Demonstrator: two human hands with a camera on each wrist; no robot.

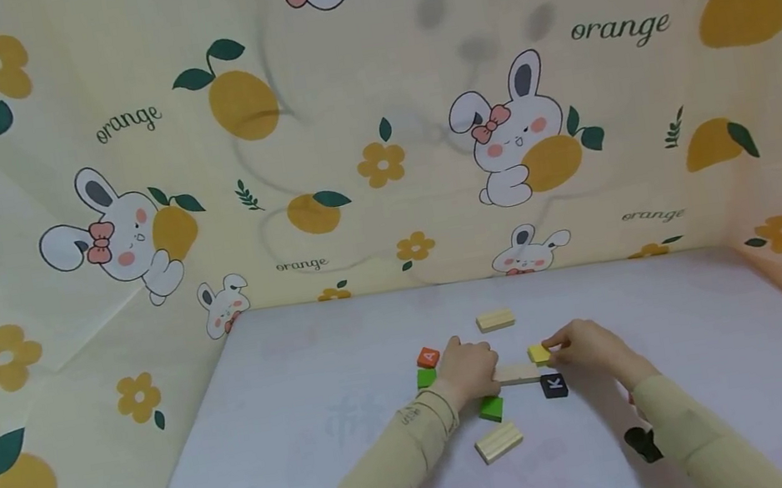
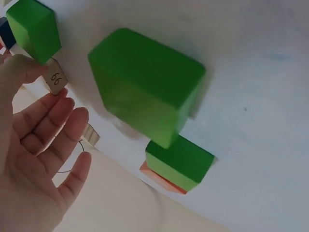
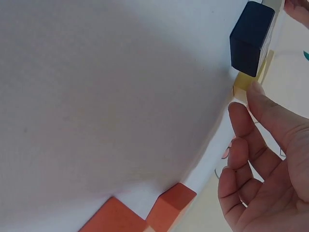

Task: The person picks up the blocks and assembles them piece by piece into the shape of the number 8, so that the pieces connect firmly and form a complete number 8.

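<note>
Head view: A pale surface point(image 1: 312, 424) stands inside an enclosure of cream cloth printed with rabbits, oranges and flowers point(image 1: 377, 153). Wooden blocks lie grouped near the middle of the surface. The left hand point(image 1: 467, 372) rests palm down among them, with an orange block marked A point(image 1: 428, 357) and a green block point(image 1: 426, 378) just beside it on the left and a second green block point(image 1: 491, 408) just below it. The right hand point(image 1: 589, 349) pinches a small yellow block point(image 1: 539, 353) at its fingertips, above the end of a plain wooden plank point(image 1: 517, 374). A black block marked K point(image 1: 554, 386) lies just beside that plank. Two more plain blocks lie apart, one farther back point(image 1: 496, 319) and one nearer point(image 1: 499, 441).

Left wrist view: The left hand's grip is slack, fingers point(image 2: 53, 125) straight, enclosing nothing. Three green blocks show; their letters are not visible. The hand cuts off a plain piece marked 66 point(image 2: 56, 79).

Right wrist view: The right thumb tip presses the yellow block point(image 3: 244, 84), mostly hidden behind the black block point(image 3: 252, 36). Orange blocks point(image 3: 145, 215) are cut off at the lower edge.
</note>
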